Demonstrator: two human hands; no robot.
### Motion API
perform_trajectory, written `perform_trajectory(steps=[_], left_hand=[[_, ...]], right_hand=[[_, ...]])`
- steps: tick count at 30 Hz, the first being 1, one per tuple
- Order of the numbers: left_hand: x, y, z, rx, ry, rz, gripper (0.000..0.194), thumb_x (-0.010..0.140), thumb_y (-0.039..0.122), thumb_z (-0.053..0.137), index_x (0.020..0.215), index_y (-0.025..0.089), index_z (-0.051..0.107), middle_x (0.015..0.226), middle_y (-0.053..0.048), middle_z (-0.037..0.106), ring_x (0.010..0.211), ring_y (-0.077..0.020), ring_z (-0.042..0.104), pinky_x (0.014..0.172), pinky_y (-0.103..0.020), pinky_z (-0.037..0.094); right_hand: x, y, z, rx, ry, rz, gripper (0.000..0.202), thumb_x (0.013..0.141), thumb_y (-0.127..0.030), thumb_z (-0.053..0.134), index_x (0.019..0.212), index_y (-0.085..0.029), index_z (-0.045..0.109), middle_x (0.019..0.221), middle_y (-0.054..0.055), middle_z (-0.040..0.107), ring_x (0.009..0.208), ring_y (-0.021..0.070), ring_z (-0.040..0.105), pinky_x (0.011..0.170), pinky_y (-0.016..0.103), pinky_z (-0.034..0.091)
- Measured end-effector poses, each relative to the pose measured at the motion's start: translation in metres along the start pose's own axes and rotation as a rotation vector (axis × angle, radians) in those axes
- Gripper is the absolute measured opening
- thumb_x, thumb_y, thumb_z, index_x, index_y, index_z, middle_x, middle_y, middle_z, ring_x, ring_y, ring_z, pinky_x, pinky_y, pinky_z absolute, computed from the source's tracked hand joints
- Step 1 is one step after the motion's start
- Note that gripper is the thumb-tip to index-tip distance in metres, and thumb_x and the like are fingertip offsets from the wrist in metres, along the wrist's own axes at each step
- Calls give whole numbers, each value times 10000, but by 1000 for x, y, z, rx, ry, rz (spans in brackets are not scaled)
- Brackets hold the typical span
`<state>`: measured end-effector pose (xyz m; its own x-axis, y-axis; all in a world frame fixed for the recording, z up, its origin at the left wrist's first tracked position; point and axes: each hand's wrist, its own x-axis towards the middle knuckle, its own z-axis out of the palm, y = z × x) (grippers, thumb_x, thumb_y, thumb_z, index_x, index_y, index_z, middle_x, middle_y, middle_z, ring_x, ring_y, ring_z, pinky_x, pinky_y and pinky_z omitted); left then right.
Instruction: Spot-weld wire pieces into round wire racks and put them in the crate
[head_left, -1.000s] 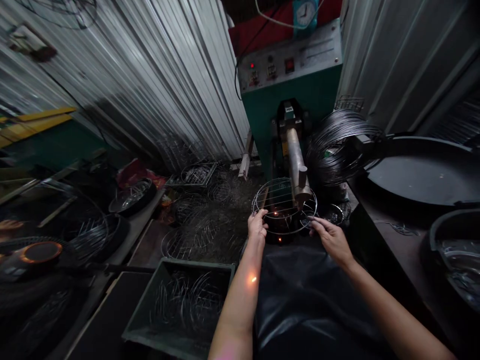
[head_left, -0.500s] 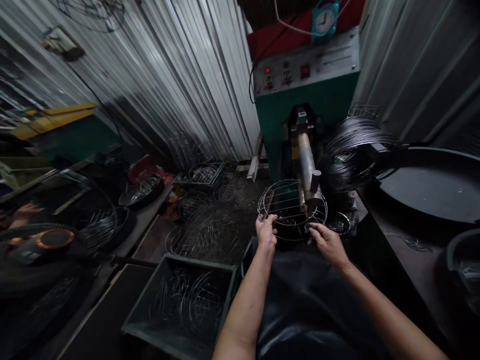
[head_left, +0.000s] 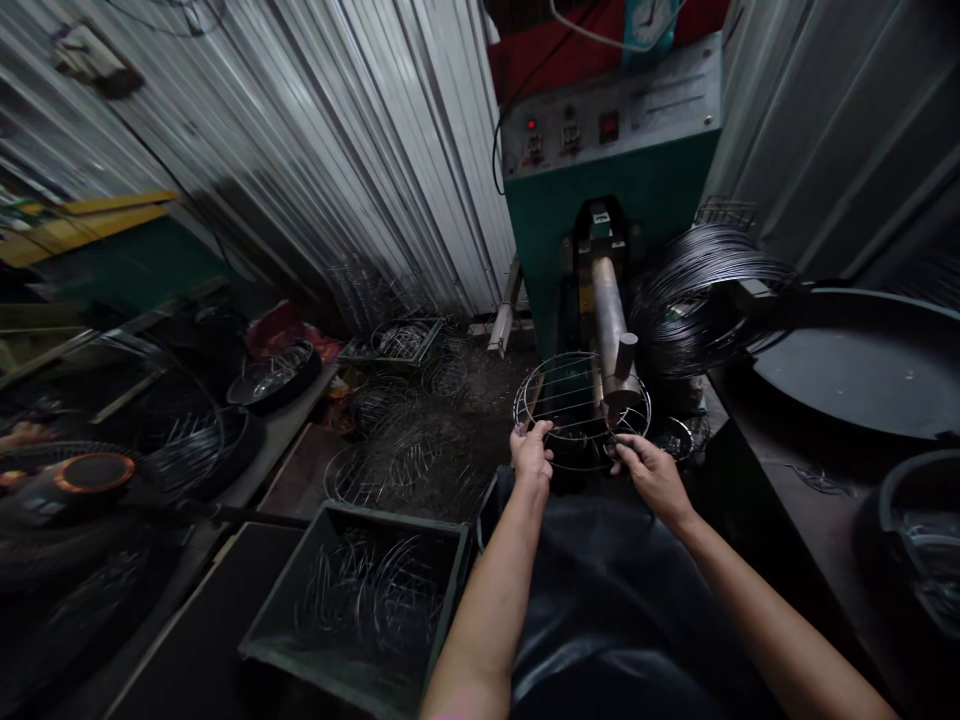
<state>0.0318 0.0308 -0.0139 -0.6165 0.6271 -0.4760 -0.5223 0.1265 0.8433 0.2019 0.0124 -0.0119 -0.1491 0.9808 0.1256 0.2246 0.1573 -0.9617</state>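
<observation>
My left hand [head_left: 532, 455] is closed on the left rim of a round wire rack [head_left: 570, 375], thumb on top. The rack lies roughly level, its right side around the lower end of a metal machine arm [head_left: 613, 325]. Just below that arm's tip, my right hand [head_left: 651, 478] is pinched at the rack's front right edge. A small thing seems to be between its fingertips, too dark to make out. Behind stands the green machine [head_left: 547, 235] with a lit red lamp.
A green crate [head_left: 262, 640] with bent wire pieces stands at left front. A wire coil [head_left: 712, 290] hangs at right, beside a large dark round tray [head_left: 840, 370]. Wire racks [head_left: 416, 455] lie on the floor. Another person's hand [head_left: 26, 435] shows at far left.
The view has tilted down slightly. My right fingertips have moved a little left, closer under the machine arm's tip. My left hand keeps its hold on the rack.
</observation>
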Motion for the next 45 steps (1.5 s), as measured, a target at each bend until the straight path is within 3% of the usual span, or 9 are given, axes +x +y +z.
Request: perform_trajectory(steps=[5,8,11,18,23,30,45], left_hand=[[0,3,1,32,-5,3,412,472,214,754,782,168,487,584,75,450,402,-21,360,347,-143,182],[-2,5,0,-13,-72,26,400,479,183,736,771,173,464,606,71,464,406,-16,358,342,-143,155],[-4,4,-1,-63,-47,51,437,478,165,727,814,186,448,630,74,470,420,-18,372,348,-136,159],[-6,-1,0,-6,-30,-67,365,491,202,727,730,163,453,592,71,441,397,-12,343,339,-144,161],[-14,3,-4,-58,11,77,473,507,190,721,886,195,439,678,58,498,448,-34,428,348,-135,214],[-16,8,-3,-60,-67,14,444,492,155,696,854,184,441,640,59,505,432,-49,449,340,-144,203],[-17,-1,-5,-75,-31,26,429,513,155,700,838,186,422,658,57,510,451,-55,469,331,-142,197]], right_hand=[[2,-3,0,-8,1,-20,316,795,-448,478,876,-172,609,613,23,618,559,160,589,603,288,480],[1,1,4,69,14,10,300,788,-453,488,835,-181,605,627,27,616,525,158,573,546,291,483],[1,5,8,134,35,47,341,775,-483,502,879,-176,605,616,23,614,512,157,573,511,286,486],[0,7,4,47,40,15,335,792,-458,496,906,-166,614,639,26,633,533,151,596,537,264,493],[1,7,5,-22,43,0,288,795,-409,487,906,-176,616,718,42,665,566,163,618,571,277,499],[-3,-5,0,-3,71,0,283,792,-407,471,893,-180,607,692,31,662,550,160,610,591,285,489],[-5,8,2,-25,98,-22,276,792,-411,496,877,-177,616,643,23,662,580,172,635,605,275,492]])
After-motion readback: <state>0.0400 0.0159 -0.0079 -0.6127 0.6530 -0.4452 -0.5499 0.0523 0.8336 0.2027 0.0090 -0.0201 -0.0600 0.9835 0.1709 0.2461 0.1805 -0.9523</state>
